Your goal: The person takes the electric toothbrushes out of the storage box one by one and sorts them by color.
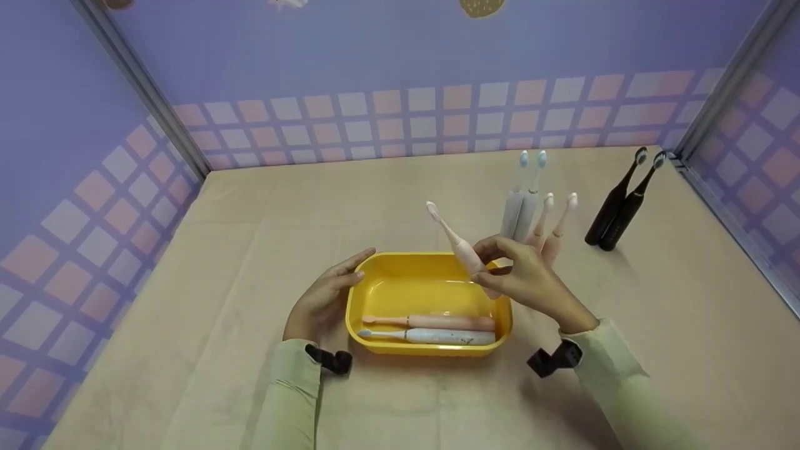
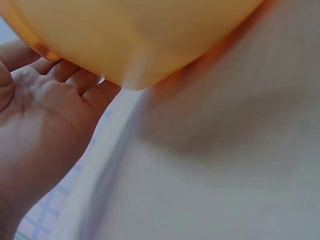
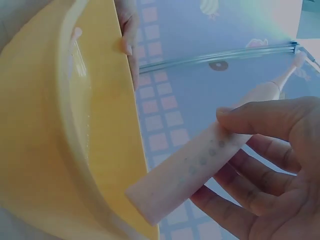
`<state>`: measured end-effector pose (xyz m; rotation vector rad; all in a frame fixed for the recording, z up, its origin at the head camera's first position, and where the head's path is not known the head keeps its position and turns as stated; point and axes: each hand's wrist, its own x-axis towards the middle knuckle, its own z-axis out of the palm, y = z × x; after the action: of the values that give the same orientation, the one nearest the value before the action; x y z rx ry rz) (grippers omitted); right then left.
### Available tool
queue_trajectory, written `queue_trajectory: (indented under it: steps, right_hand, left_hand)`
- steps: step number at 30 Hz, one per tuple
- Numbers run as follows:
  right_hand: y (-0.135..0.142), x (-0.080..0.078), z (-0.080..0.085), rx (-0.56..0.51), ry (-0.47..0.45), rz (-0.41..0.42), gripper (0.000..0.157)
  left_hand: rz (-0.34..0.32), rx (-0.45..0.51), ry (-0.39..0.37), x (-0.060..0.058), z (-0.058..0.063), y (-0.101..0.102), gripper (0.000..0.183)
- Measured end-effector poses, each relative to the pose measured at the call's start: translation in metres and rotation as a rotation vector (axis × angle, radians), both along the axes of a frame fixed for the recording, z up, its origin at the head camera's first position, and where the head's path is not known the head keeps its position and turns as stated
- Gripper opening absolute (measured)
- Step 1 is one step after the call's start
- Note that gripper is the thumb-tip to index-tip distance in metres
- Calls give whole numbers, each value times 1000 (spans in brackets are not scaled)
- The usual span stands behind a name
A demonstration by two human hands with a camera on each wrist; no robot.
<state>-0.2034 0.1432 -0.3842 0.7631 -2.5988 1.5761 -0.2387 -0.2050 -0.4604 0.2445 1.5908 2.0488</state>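
Observation:
Held between the thumb and fingers of my right hand [image 1: 519, 272] is a pale pink electric toothbrush [image 1: 465, 252]. It tilts over the right side of a yellow plastic basin [image 1: 354, 315], its head up and to the left. The right wrist view shows a row of small marks down its handle [image 3: 172, 175]. My left hand [image 1: 325, 300] grips the basin's left end, thumb at the rim and fingers along the outer wall [image 2: 125, 45]. Inside, near the front wall, a peach-pink toothbrush [image 1: 450, 322] and a white patterned one [image 1: 447, 337] lie side by side.
Behind my right hand stand two whitish toothbrushes [image 1: 520, 203] and two pink ones [image 1: 555, 234], partly hidden by the hand. Farther right, two black toothbrushes [image 1: 619, 209] stand leaning. A cream cloth [image 1: 262, 250] covers the table; tiled-pattern panels [image 1: 387, 115] rise behind it and at both sides.

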Motion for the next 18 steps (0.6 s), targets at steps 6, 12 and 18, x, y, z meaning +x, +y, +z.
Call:
queue_trajectory:
  steps: [6,12,18]
  right_hand:
    - [6,4,-3,-64,3,-41,35]
    - [14,7,-6,-112,7,-87,35]
    - [22,10,-11,-126,56,-150,35]
  left_hand:
    - [-11,-13,31,1,0,0,56]
    - [-4,1,5,1,0,0,54]
    - [-8,-15,25,0,0,0,55]
